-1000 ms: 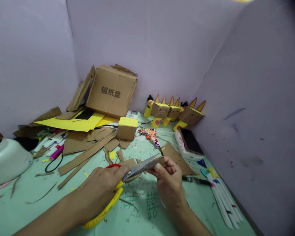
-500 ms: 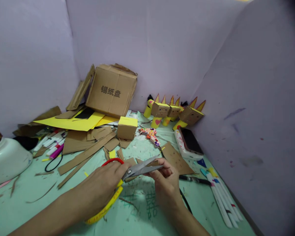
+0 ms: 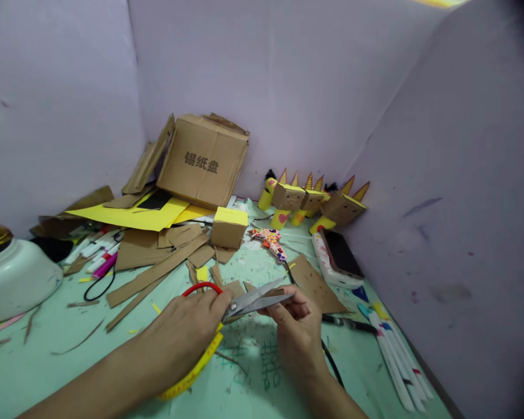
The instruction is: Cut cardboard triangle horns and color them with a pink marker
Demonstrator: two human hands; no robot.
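Note:
My left hand point(image 3: 181, 334) is closed around red-handled scissors point(image 3: 251, 301), whose parted blades point right. Between the blade tips, my right hand point(image 3: 300, 326) pinches a small piece of brown cardboard point(image 3: 278, 292), mostly hidden by fingers and blades. A yellow measuring tape point(image 3: 194, 375) curves below my left wrist. Beyond the hands are a small cardboard cube with a yellow top point(image 3: 229, 233) and a patterned glue gun point(image 3: 268, 240). A flat cardboard sheet point(image 3: 315, 285) lies just past my right hand.
Cardboard strips point(image 3: 157, 267) and yellow sheets point(image 3: 135, 215) cover the left back, before a large carton point(image 3: 205, 166). Horned yellow paper figures point(image 3: 288, 201) stand by the back wall. A phone point(image 3: 341, 253) and white markers point(image 3: 397, 366) lie right, a white bowl-shaped object point(image 3: 20, 282) left.
The whole view has shifted slightly, so things sit a little further right. Both hands, the scissors and the cardboard piece keep nearly the same pose.

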